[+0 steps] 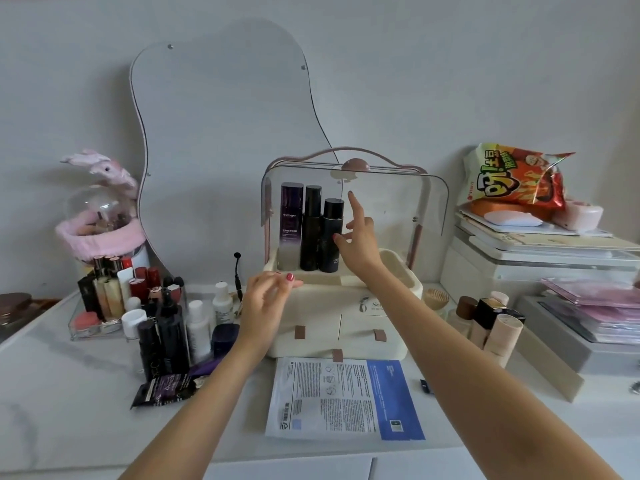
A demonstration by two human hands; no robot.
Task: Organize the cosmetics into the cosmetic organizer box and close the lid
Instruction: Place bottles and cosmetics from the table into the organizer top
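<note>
While your right hand point(358, 237) reaches into box point(346, 320) beside bottles point(313, 230), fingers spread, empty; left hand point(268, 299) at rim, fingers loose, empty.

— What can't you make out from your view?

— Your right hand point(356, 237) covers the lower right side of the black bottle point(332, 233) in the organizer box point(346, 306), and your right forearm hides part of the print on the box front. The small text on the sheet mask packet point(343, 400) is too fine to read.

— And at the edges?

— A brown object point(14, 306) at the far left is cut off. The stack of pink packets point(602, 306) runs out of the right edge. Your left forearm hides part of the dark sachet point(166, 389).
</note>
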